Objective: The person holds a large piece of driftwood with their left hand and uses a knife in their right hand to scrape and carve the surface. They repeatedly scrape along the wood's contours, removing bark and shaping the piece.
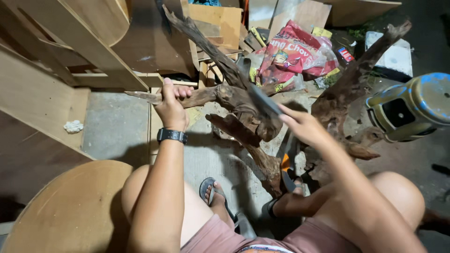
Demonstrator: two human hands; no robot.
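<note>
- The fingers of the left hand (171,104) curl shut around a thin side branch of a large gnarled piece of driftwood (243,117), knuckles up, thumb tucked under the branch.
- The fingers of the right hand (302,125) close around the handle end of a dark flat blade (262,100); the blade slants up and to the left from the hand and lies against the trunk of the driftwood near its middle fork.
- A black wristwatch (172,135) sits on the left wrist just below the gripping hand.
- The driftwood stands between the person's knees on the concrete floor (112,122). One limb rises toward the top centre, another reaches up to the right, and the lower root runs down to the feet.
- One foot in a sandal (213,192) rests on the floor just beside the root's lower end; the other foot is partly hidden behind the root.
- Just behind the driftwood lies a crumpled red plastic bag (293,54) among scraps of cut board.
- To the right, near the right-hand limb, lies an overturned yellowish stool with blue paint smears (412,107).
- To the left lean pale plywood panels (70,47), and a round wooden board (70,211) lies beside the left thigh.
- A small crumpled white scrap (73,126) lies on a panel, well apart from the left hand.
</note>
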